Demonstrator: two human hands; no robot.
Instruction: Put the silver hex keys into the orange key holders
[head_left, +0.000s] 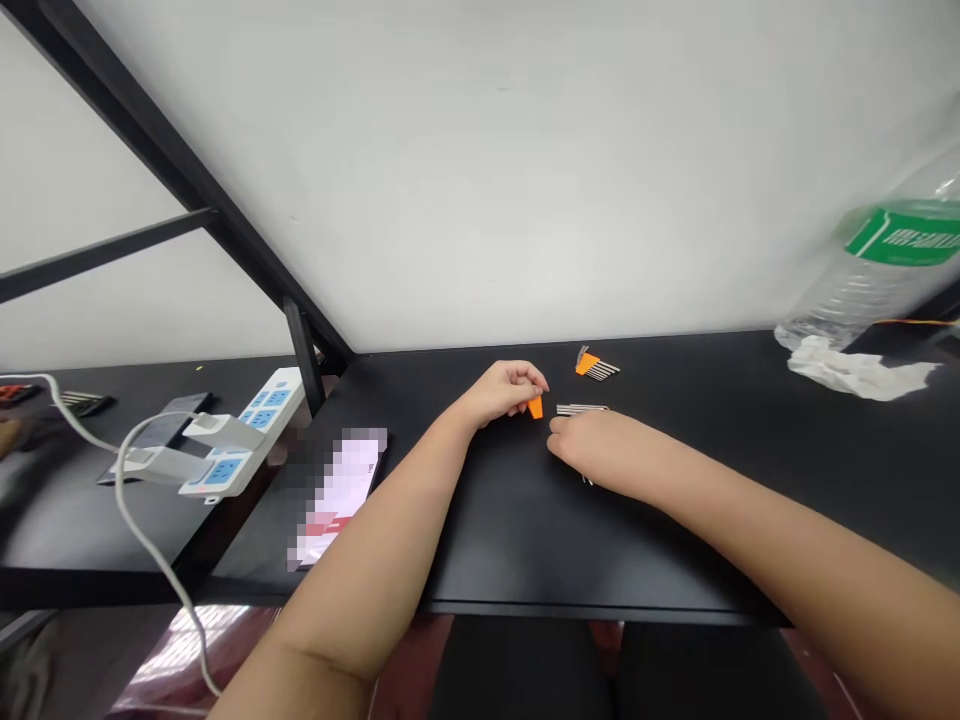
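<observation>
My left hand is closed in a pinch on a small orange holder, held just above the black table. To its right, my right hand rests low over the table with its fingers curled; what they hold, if anything, is hidden. Several thin metal hex keys lie just beyond the right hand, and thin metal ends show below it. Farther back lies a second orange holder with several hex keys in it.
On the left of the black table lies a phone. Beyond the black frame sits a white power strip with plugs and cables. At the right stand a large plastic bottle and a crumpled tissue.
</observation>
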